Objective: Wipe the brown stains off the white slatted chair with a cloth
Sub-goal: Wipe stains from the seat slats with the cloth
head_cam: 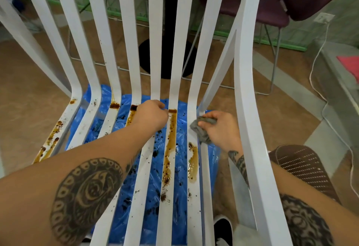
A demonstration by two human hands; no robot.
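Cloth [201,131] is bunched in the curled fingers of the right hand [221,129] and pressed on the seat of the white chair [244,90]. The left hand [150,116] curls round a slat [156,70], steadying it. A brown smear [193,160] lies just nearer the person than the cloth fingers, and a long streak [171,144] runs between both hands. Best to drag firmly along the slat and refold to clean fabric.

A round dark tattoo [87,193] is covering the left forearm [38,177]; patterned dark tattoos are wrapping the right forearm [303,222]; the person is wearing a black shoe [223,228].
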